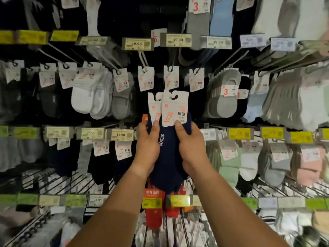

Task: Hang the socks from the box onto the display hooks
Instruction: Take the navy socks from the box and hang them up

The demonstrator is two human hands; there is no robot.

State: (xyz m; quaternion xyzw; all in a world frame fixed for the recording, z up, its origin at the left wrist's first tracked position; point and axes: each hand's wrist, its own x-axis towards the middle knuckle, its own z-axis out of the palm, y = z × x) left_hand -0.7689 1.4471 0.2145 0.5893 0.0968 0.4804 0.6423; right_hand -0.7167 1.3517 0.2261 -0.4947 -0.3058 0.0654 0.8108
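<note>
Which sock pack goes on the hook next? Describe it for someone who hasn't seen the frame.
Start at the sock wall's middle row of hooks. Just below it, both hands hold navy sock packs. The front pack's white card, pinched by the right hand, is unhooked, unlike its hanging neighbours.

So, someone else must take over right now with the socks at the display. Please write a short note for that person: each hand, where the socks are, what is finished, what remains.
Left hand: grips the left side of the navy socks, thumb up by the rear card.
Right hand: grips the right side, thumb on the front card.
Socks: two carded pairs, overlapped, held in front of the rack, below the hooks; neither card hole is on a hook yet.
Done: dark pairs with the same cards already hang on the hook just above and its neighbours.
Left: hang both pairs. The box is not in view.
</note>
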